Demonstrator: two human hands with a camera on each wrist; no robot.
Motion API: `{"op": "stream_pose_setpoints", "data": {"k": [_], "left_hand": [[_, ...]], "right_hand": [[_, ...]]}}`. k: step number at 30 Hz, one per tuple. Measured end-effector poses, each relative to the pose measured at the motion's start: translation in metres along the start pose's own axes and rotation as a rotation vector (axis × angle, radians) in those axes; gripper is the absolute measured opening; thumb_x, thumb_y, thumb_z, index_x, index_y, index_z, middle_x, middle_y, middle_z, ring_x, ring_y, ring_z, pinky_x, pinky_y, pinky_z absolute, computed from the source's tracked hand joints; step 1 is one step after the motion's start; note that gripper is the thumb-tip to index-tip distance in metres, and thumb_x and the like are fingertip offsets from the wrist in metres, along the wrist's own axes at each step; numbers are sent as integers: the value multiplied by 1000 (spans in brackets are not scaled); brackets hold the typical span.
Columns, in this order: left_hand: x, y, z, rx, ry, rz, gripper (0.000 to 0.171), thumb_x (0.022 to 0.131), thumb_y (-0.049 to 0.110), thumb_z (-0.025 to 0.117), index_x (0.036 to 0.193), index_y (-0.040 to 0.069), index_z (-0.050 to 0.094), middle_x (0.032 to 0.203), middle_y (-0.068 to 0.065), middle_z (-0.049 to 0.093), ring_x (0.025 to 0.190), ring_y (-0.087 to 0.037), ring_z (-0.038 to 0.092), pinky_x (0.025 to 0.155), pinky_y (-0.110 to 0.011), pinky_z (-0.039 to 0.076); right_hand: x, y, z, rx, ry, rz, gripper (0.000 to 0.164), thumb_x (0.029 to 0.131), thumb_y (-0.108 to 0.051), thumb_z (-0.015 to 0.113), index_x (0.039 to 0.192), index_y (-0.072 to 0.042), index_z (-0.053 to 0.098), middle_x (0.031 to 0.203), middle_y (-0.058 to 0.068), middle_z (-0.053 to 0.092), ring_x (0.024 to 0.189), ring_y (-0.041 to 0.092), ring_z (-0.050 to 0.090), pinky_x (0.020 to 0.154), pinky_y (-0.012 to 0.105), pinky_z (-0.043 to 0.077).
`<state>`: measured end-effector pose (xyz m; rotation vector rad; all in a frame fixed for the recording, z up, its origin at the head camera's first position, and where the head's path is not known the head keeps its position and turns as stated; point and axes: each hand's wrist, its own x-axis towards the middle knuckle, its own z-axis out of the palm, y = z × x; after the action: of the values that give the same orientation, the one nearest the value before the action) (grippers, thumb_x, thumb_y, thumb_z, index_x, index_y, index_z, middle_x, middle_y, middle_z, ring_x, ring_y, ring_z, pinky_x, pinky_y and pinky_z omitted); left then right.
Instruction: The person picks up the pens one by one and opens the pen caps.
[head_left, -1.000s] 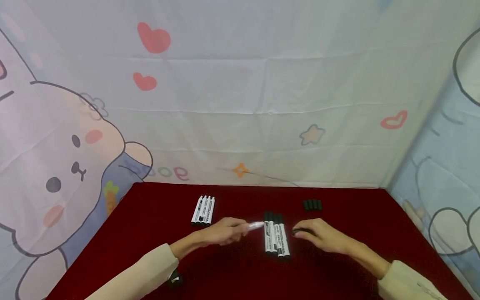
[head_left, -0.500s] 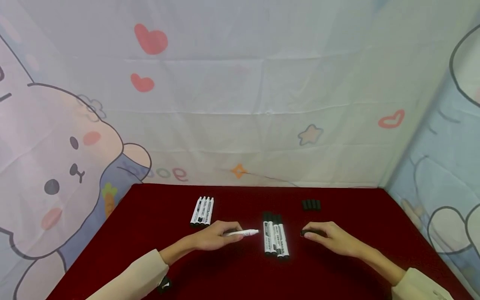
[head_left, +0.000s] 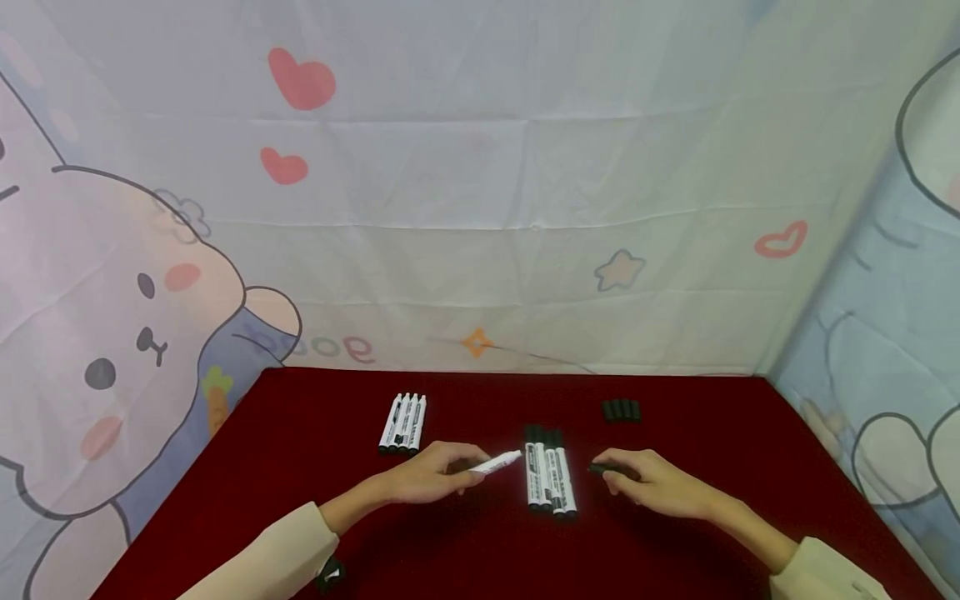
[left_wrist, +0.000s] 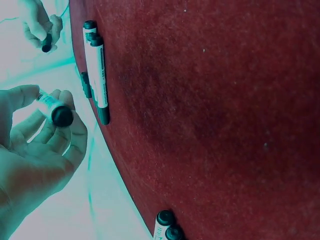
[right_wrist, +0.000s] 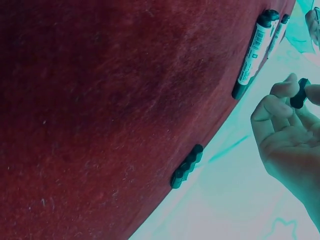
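My left hand (head_left: 432, 475) pinches an uncapped white marker (head_left: 497, 462) between thumb and fingers, its pale tip pointing right. In the left wrist view the marker's black end (left_wrist: 62, 116) faces the camera. A small black marker cap (right_wrist: 299, 93) is pinched in my right hand (head_left: 660, 481), apart from the marker. Between the two hands, several capped white markers (head_left: 550, 479) lie side by side on the red cloth. Behind my left hand lies a row of several uncapped markers (head_left: 402, 423), tips pointing away.
Several loose black caps (head_left: 622, 410) stand in a row at the back right of the red-covered table (head_left: 705, 417). A dark object (head_left: 331, 572) sits by my left sleeve, partly hidden. A printed curtain (head_left: 450, 167) hangs behind the table.
My left hand has drawn back left with the marker, then tilted its tip upward. My right hand moved right with the cap, then slightly back left. The lying markers and caps stay put.
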<state>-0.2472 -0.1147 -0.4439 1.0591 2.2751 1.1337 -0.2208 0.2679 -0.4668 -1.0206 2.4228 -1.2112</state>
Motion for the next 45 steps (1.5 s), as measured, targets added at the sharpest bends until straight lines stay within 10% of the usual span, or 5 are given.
{"op": "stream_pose_setpoints", "data": {"k": [16,26,45], "left_hand": [[-4,-4,-5,-45,65,26,29,100,15,66,125,0,64,100,-18,71,81,-38,70,66,-24,58],[-11,-10,-8,13,152,-3,29,98,19,69,123,4,67,96,-11,69,75,-4,61,68,-20,51],[-21,-19,-15,-57,273,-139,36,98,26,70,127,6,64,100,-8,66,72,-7,60,58,-27,55]], "right_hand": [[2,-1,2,20,-25,-8,33,107,-14,53,134,5,56,95,14,70,70,2,58,61,24,54],[-1,2,4,25,-39,-31,31,107,-13,53,133,4,57,93,12,69,70,1,58,61,24,54],[-6,6,5,4,-57,11,32,107,-16,53,132,4,58,94,10,69,70,1,58,62,24,55]]}}
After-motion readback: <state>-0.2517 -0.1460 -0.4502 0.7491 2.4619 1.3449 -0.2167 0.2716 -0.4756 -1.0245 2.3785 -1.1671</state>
